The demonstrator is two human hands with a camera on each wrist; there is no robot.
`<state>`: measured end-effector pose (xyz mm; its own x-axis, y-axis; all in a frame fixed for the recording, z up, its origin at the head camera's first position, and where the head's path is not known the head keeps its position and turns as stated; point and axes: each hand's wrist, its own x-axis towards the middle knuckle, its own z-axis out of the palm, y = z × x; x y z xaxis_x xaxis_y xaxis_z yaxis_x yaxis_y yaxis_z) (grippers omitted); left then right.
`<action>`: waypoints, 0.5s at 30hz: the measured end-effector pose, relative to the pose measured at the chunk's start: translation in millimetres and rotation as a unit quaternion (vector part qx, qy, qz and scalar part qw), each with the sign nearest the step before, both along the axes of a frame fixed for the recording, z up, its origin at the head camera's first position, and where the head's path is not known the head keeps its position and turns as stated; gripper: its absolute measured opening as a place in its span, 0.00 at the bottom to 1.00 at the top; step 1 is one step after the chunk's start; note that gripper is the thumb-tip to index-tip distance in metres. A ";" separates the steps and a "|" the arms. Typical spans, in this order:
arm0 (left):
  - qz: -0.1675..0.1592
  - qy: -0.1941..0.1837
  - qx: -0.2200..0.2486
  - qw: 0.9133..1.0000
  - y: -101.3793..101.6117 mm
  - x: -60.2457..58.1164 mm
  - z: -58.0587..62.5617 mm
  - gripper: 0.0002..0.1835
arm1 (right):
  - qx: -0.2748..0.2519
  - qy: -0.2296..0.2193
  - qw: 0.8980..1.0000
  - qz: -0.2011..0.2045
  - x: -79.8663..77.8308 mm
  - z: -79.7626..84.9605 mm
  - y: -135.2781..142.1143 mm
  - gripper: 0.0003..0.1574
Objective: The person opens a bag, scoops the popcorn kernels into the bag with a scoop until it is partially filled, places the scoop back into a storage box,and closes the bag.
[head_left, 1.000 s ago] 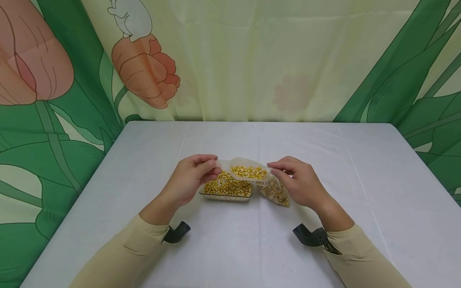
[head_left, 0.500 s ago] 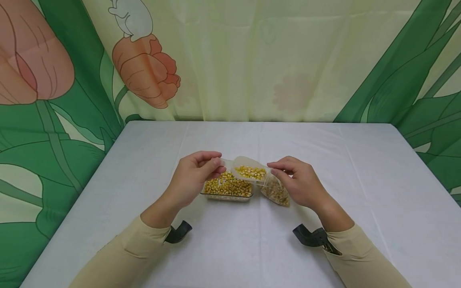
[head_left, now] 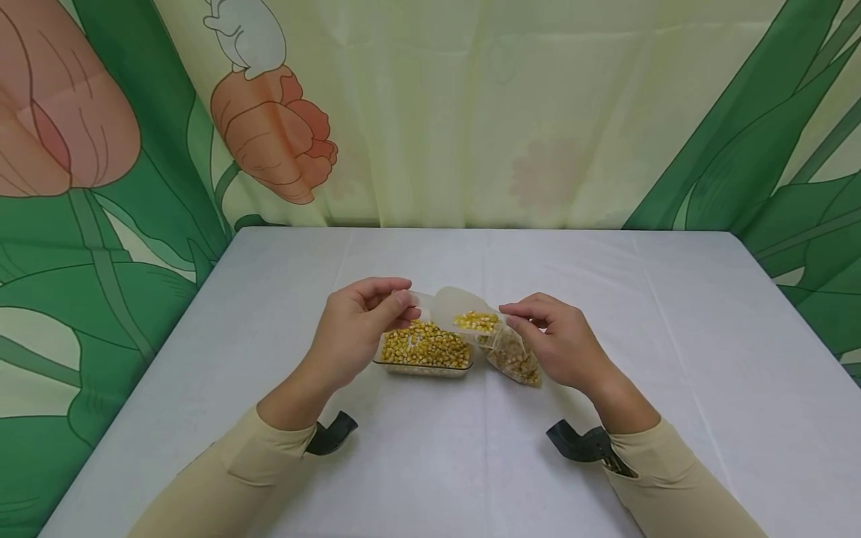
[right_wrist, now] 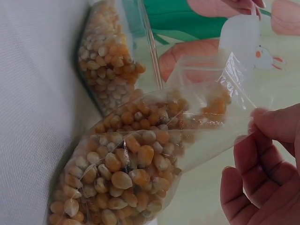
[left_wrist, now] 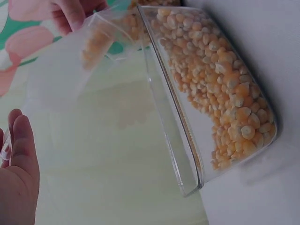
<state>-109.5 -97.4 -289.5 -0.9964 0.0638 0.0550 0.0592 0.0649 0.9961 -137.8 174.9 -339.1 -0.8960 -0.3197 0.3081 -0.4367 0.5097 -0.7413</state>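
Note:
My left hand (head_left: 359, 329) pinches the handle of a translucent white scoop (head_left: 444, 305), held above the left part of the scene. The scoop tilts down to the right, and yellow corn kernels (head_left: 476, 321) gather at its right end, inside the mouth of a clear zip bag (head_left: 516, 362). With thumb and fingertips my right hand (head_left: 561, 340) pinches the bag's upper edge. In the right wrist view the bag (right_wrist: 117, 178) bulges with kernels at its bottom. Below the scoop stands a clear rectangular container (head_left: 424, 369) of corn kernels, its rim (left_wrist: 164, 93) plain in the left wrist view.
A white cloth covers the table (head_left: 484, 463). Behind it hangs a curtain (head_left: 437, 134) printed with flowers and leaves. Black curved mounts (head_left: 332, 433) sit at both wrists, below the sleeves' cuffs.
The scoop has shifted slightly right and tipped further toward the bag, its left side rising. Kernels in it have slid right into the bag's mouth. My right hand keeps its place.

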 end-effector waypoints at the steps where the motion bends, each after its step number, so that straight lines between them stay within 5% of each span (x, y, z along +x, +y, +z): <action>1: 0.001 0.002 0.000 1.000 -0.1 0.3 0.7 0.13 | 0.000 -0.001 1.000 0.000 0.1 -0.1 0.0 0.13; 15: 0.011 0.020 -0.025 0.999 -5.4 3.8 7.6 0.14 | -0.002 0.003 1.000 0.000 -0.4 -1.5 -0.3 0.13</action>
<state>-105.6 -102.8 -281.9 -0.9947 0.0461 0.0921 0.0969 0.1153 0.9886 -138.2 174.5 -340.6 -0.8938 -0.3189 0.3155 -0.4420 0.5069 -0.7400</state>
